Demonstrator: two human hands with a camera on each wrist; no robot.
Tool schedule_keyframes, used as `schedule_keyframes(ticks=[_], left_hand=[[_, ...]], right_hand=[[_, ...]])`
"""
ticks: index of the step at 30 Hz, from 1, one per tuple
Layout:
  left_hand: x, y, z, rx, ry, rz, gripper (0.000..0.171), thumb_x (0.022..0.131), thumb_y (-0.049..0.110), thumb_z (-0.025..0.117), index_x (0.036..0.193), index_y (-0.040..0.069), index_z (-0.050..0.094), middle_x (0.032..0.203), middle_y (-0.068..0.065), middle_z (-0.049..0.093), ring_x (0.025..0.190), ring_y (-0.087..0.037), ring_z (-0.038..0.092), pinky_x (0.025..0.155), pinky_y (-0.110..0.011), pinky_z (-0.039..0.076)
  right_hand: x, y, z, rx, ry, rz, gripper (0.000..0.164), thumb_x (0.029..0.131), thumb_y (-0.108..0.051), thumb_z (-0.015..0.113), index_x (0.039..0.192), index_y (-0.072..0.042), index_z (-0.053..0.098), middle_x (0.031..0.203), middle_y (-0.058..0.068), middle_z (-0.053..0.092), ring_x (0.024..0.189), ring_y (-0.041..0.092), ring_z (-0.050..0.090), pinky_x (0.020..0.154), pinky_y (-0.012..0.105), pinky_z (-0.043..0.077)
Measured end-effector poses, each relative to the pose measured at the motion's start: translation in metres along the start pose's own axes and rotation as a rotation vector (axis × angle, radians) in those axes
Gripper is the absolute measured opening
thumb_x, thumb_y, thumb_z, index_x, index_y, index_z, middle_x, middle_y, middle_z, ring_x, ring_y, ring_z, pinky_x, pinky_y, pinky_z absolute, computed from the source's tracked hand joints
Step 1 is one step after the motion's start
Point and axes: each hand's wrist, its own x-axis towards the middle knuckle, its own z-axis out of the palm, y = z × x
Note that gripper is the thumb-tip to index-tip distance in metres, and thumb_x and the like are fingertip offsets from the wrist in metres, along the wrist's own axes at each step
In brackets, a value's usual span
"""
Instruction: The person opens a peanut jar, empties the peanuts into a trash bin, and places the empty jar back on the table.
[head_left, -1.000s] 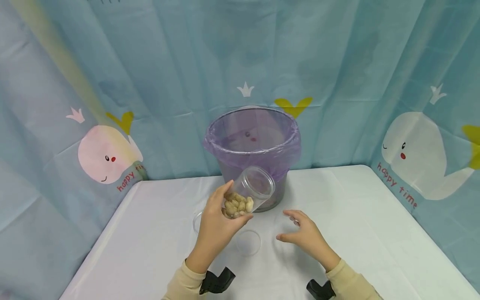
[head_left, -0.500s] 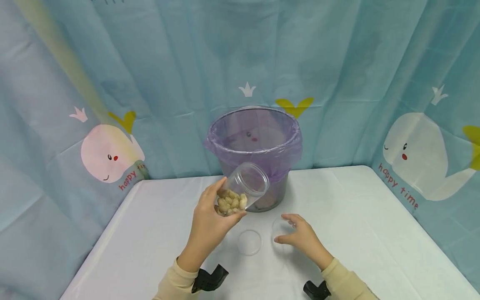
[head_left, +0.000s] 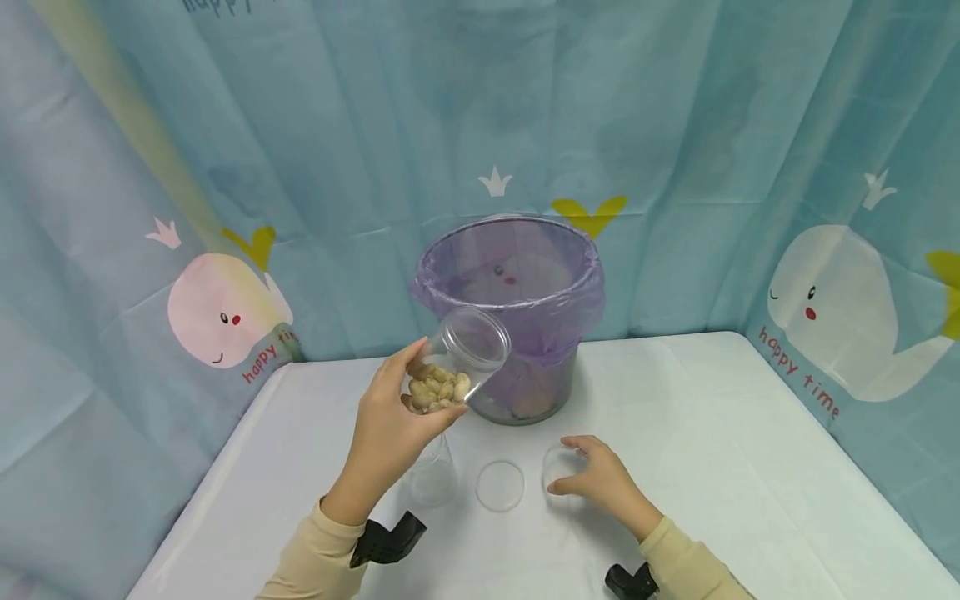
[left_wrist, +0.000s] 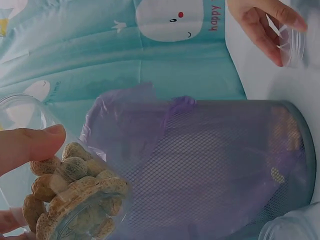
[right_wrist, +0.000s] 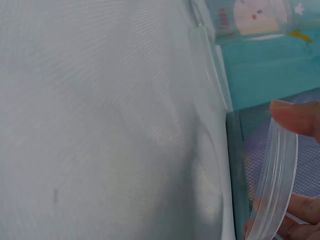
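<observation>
My left hand [head_left: 390, 429] grips a clear plastic jar [head_left: 478, 343] around its sides, tilted with its mouth up and to the right. Peanuts in their shells [left_wrist: 75, 190] lie gathered in the lower end of the jar. To the right, my right hand [head_left: 603, 479] pinches a clear round lid [right_wrist: 277, 175] by its edge, thumb on one side and fingers on the other. The lid stands on edge above the white table. Between the hands, another clear lid [head_left: 500, 486] lies flat. Partly behind my left wrist is a second clear jar [head_left: 433, 482].
A mesh wastebasket [head_left: 551, 387] lined with a purple plastic bag [head_left: 525, 317] stands at the back of the white table [head_left: 712, 467]. Something tan shows through its mesh low down. A printed blue curtain [head_left: 675, 167] hangs behind and at both sides.
My left hand has moved left and slightly up with the jar of peanuts, uncovering the second jar on the table. The lid in my right hand has turned more face-on to the head view.
</observation>
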Motion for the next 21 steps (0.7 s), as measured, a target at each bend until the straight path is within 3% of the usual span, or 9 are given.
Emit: schedule_keyframes(ticks=[5, 12, 21], left_hand=[[0.006, 0.001, -0.01, 0.016, -0.008, 0.0, 0.089, 0.068, 0.015, 0.092, 0.144, 0.005, 0.048, 0.12, -0.008, 0.06, 0.101, -0.017, 0.055, 0.071, -0.022, 0.051], [0.023, 0.004, -0.025, 0.01, -0.014, -0.021, 0.09, 0.071, 0.017, 0.091, 0.148, 0.009, 0.044, 0.139, -0.007, 0.056, 0.116, -0.02, 0.055, 0.075, -0.021, 0.049], [0.035, 0.0, -0.035, 0.024, 0.036, -0.035, 0.089, 0.073, 0.018, 0.09, 0.148, 0.009, 0.043, 0.145, -0.008, 0.053, 0.126, -0.023, 0.053, 0.081, -0.016, 0.046]], right_hand=[[0.001, 0.001, 0.001, -0.016, -0.011, -0.004, 0.075, 0.065, -0.017, 0.091, 0.129, 0.005, 0.06, 0.136, 0.024, 0.058, 0.131, 0.047, 0.049, 0.11, 0.062, 0.042], [0.002, 0.001, 0.003, -0.014, -0.024, 0.0, 0.077, 0.064, -0.016, 0.091, 0.13, 0.007, 0.058, 0.135, 0.026, 0.058, 0.131, 0.048, 0.049, 0.11, 0.062, 0.041], [0.003, 0.004, 0.008, -0.028, -0.026, 0.001, 0.079, 0.062, -0.014, 0.091, 0.13, 0.009, 0.057, 0.136, 0.03, 0.056, 0.131, 0.05, 0.048, 0.111, 0.063, 0.04]])
